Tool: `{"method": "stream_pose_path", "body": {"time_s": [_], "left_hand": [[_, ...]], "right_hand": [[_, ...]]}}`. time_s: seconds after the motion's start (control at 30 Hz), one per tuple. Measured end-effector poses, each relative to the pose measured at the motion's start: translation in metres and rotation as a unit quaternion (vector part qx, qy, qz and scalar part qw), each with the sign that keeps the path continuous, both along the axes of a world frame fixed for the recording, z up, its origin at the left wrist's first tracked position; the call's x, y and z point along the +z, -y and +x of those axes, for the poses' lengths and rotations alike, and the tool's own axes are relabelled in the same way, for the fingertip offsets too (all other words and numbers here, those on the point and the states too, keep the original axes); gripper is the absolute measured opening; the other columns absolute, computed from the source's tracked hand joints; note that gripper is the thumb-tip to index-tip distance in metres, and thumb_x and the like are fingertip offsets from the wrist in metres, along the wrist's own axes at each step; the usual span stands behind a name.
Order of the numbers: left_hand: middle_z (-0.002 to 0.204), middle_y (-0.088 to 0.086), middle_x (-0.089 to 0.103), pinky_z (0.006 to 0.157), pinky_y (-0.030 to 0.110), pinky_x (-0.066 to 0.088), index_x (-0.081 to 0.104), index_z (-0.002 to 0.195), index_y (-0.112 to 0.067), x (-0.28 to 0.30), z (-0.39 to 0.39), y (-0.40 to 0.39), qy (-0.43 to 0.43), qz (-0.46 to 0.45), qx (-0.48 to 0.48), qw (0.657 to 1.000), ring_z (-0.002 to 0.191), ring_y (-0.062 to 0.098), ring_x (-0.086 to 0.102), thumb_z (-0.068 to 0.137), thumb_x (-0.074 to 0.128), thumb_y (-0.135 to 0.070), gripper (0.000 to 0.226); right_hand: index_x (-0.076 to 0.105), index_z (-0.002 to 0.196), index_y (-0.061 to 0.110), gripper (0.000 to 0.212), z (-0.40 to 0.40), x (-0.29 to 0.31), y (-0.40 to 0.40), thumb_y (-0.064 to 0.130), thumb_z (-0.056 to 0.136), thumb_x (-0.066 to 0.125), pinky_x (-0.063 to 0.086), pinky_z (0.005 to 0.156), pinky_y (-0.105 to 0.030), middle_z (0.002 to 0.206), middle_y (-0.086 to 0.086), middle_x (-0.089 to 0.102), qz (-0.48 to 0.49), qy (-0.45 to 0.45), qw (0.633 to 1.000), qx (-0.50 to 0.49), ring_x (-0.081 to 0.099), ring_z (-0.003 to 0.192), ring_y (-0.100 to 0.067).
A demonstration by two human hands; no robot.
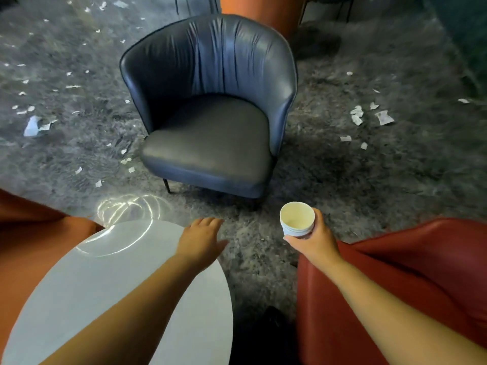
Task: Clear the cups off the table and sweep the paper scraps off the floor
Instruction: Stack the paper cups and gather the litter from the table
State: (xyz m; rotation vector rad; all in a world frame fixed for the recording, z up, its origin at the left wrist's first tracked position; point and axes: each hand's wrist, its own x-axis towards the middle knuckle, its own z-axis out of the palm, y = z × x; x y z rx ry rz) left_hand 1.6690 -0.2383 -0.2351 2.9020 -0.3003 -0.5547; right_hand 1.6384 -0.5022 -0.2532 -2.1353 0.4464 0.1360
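My right hand (pixel 315 239) grips a stack of white paper cups (pixel 297 219), upright and empty inside, held above the grey carpet. My left hand (pixel 200 239) hovers with fingers relaxed past the far edge of the round white table (pixel 110 280) and holds nothing. No cup stands on the visible part of the table. White paper scraps lie scattered on the carpet, several at the left (pixel 33 125) and a cluster at the right (pixel 369 115).
A dark blue armchair (pixel 210 114) faces me straight ahead. A red chair (pixel 421 272) stands at the lower right, an orange one (pixel 31 233) at the lower left, another orange one (pixel 263 9) behind the blue chair. Carpet lies between table and red chair.
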Motion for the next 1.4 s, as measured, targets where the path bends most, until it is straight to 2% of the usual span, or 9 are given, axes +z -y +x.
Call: {"method": "stream_pose_path", "body": {"time_s": [0.2,0.37,0.63,0.87,0.97,1.13,1.23,1.4], "left_hand": [[0.151,0.000,0.038,0.111,0.041,0.032,0.034,0.147,-0.023,0.009,0.058,0.059,-0.004,0.013,-0.052,0.999,0.139,0.023,0.031,0.093,0.051,-0.049,0.062],[0.149,-0.001,0.039,0.107,0.039,0.033,0.035,0.146,-0.024,0.017,0.095,0.097,-0.003,0.017,-0.089,0.996,0.137,0.022,0.033,0.093,0.052,-0.048,0.061],[0.150,-0.004,0.038,0.109,0.038,0.030,0.033,0.147,-0.027,0.031,0.164,0.142,0.001,0.023,-0.124,0.992,0.139,0.020,0.031,0.093,0.050,-0.052,0.062],[0.150,-0.004,0.037,0.108,0.040,0.030,0.034,0.146,-0.027,0.041,0.270,0.179,0.015,0.034,-0.161,0.986,0.139,0.022,0.031,0.094,0.048,-0.050,0.058],[0.151,-0.003,0.036,0.109,0.040,0.029,0.033,0.146,-0.027,0.048,0.329,0.199,0.018,0.032,-0.185,0.982,0.139,0.022,0.030,0.094,0.049,-0.049,0.058],[0.155,-0.003,0.029,0.113,0.040,0.024,0.026,0.150,-0.027,0.059,0.419,0.235,0.028,0.020,-0.219,0.975,0.143,0.021,0.023,0.095,0.048,-0.050,0.064],[0.154,-0.003,0.031,0.113,0.039,0.023,0.028,0.149,-0.027,0.062,0.468,0.261,0.042,0.016,-0.237,0.970,0.143,0.020,0.023,0.094,0.048,-0.050,0.063],[0.152,-0.003,0.035,0.112,0.039,0.024,0.031,0.147,-0.026,0.056,0.542,0.312,0.051,0.015,-0.247,0.968,0.140,0.022,0.026,0.095,0.045,-0.050,0.059]], "right_hand": [[0.047,0.130,0.016,0.083,0.025,0.012,0.047,0.019,0.059,0.090,0.042,0.080,-0.025,0.121,-0.006,0.063,-0.011,0.020,0.999,-0.044,0.060,0.110,-0.027],[0.043,0.134,0.022,0.090,0.043,0.024,0.074,0.016,0.057,0.090,0.042,0.082,-0.021,0.111,0.009,0.058,0.004,0.059,0.997,-0.057,0.059,0.105,-0.017],[0.041,0.134,0.021,0.088,0.099,0.025,0.107,0.021,0.060,0.090,0.047,0.087,-0.029,0.123,-0.002,0.060,0.011,0.044,0.996,-0.076,0.057,0.111,-0.021],[0.038,0.137,0.022,0.090,0.193,0.024,0.149,0.022,0.062,0.088,0.048,0.085,-0.031,0.122,-0.003,0.059,0.010,0.045,0.992,-0.119,0.058,0.109,-0.023],[0.037,0.137,0.023,0.092,0.242,0.027,0.166,0.019,0.061,0.089,0.045,0.085,-0.028,0.118,0.002,0.055,0.025,0.055,0.988,-0.141,0.056,0.108,-0.020],[0.038,0.134,0.025,0.091,0.315,0.031,0.198,0.018,0.060,0.089,0.047,0.087,-0.029,0.120,0.001,0.057,0.043,0.059,0.981,-0.181,0.057,0.107,-0.019],[0.040,0.132,0.024,0.088,0.357,0.032,0.220,0.012,0.060,0.088,0.045,0.085,-0.028,0.118,0.001,0.056,0.057,0.061,0.976,-0.201,0.057,0.105,-0.018],[0.040,0.132,0.024,0.089,0.431,0.026,0.269,0.013,0.058,0.089,0.047,0.089,-0.033,0.119,0.000,0.057,0.057,0.052,0.976,-0.205,0.057,0.107,-0.020]]}}
